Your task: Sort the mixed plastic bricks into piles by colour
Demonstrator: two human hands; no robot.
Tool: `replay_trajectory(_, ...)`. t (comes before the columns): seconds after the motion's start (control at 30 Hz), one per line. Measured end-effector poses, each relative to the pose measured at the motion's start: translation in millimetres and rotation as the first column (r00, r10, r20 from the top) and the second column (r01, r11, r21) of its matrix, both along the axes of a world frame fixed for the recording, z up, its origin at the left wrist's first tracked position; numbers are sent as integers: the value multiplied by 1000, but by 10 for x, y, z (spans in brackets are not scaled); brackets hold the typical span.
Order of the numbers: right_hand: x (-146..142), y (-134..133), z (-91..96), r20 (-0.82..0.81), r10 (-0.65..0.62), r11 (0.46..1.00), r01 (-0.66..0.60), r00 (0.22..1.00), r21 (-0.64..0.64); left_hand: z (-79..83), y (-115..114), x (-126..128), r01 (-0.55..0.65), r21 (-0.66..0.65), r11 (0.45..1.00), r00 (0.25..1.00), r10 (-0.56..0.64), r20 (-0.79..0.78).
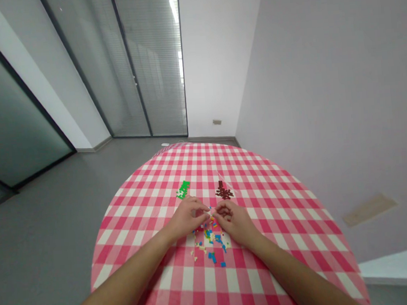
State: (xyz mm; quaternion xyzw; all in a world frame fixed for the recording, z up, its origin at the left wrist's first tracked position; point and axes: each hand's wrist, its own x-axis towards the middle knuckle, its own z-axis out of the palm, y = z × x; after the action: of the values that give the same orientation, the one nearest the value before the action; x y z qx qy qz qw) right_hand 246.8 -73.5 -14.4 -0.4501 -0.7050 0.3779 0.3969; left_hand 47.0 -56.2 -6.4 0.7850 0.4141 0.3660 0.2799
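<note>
Both my hands meet over a loose scatter of small building bricks (210,236), mostly blue, yellow and pale cream. My left hand (190,215) has its thumb and fingers curled toward each other, the tips close to my right hand. Facing it, my right hand (233,219) is bent in a pinch. A tiny bluish bit shows between the two sets of fingertips, too small to name. Beyond my left hand lies a cluster of green bricks (184,188). Dark brown bricks (223,191) form a pile past my right hand.
Everything lies on a round table with a pink-and-white checked tablecloth (270,194). Clear plastic (229,181) seems to lie by the brown pile. A small white object (165,144) is near the far edge. Glass doors (148,72) and walls stand beyond.
</note>
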Motion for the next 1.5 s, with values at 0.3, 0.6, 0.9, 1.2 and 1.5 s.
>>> replay_trajectory(0.3, 10, -24, 1, -30, 54, 998, -55, 998, -23, -22, -5, 11, 50, 61, 997, 999, -50, 1)
replay_trajectory(0.6, -5, -32, 13, 14, 37, 999, -37, 999, -9, -8, -16, 35, 73, 69, 995, 997, -71, -26)
replay_trajectory(0.9, 82, 13, 42, 69, -83, 995, 79, 994, 65, 67, 312, -615, -278, 56, 959, 955, 282, -87)
replay_trajectory(1.2, 102, 12, 62, 107, -89, 994, 83, 990, 66, -45, 420, -829, -398, -151, 905, 901, 356, -247)
replay_trajectory(1.5, 96, 8, 69, 120, -85, 995, 78, 989, 67, -77, 454, -764, -497, -250, 831, 857, 424, -292)
